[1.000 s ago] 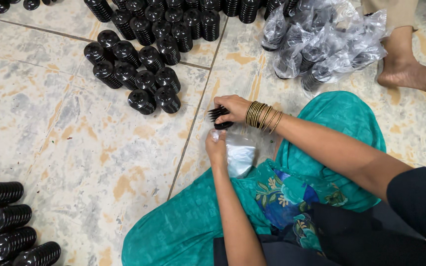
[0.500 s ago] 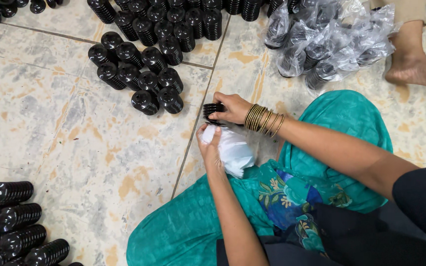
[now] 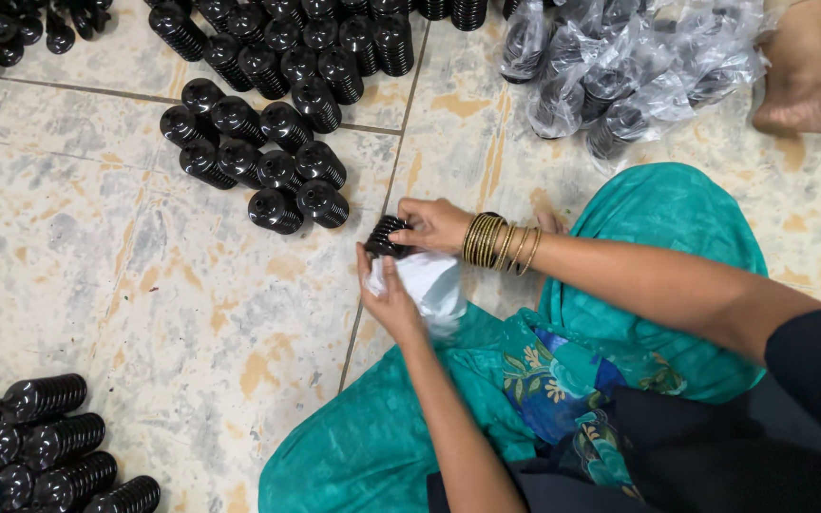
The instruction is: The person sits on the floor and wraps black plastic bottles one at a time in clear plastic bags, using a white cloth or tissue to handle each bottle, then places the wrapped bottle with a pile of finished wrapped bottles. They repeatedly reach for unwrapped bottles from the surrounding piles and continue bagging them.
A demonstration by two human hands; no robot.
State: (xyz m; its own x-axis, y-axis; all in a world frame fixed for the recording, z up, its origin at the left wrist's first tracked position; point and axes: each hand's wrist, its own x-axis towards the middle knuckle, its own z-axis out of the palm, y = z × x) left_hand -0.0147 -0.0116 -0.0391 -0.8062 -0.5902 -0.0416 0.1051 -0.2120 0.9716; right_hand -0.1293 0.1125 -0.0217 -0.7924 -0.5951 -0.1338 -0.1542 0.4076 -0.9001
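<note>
Seated person on a tiled floor [image 3: 144,285], seen from above. Nearest, at lower left, stacks of ribbed black rings [image 3: 40,446] lie on their sides, cut off by the picture's edge. At centre, above the teal-clad knee [image 3: 658,237], the left hand [image 3: 393,294] grips the mouth of a small clear plastic bag [image 3: 434,285], fingers closed on the film; the right hand [image 3: 434,223], its wrist ringed with gold bangles [image 3: 498,242], pinches one short stack of black rings [image 3: 387,236] at the bag's opening, touching it. The stack looks stiff and light, and ribbed enough to resist slipping; it is best held across its sides so the rings stay together. The bag is soft, thin and slippery, best held at its rim. How many rings the stack holds, and whether any part is already inside the bag, cannot be made out. Farther off stand upright stacks [image 3: 258,152] at left centre. Far right lie filled bags [image 3: 620,66] beside another person's bare foot [image 3: 810,81].
</note>
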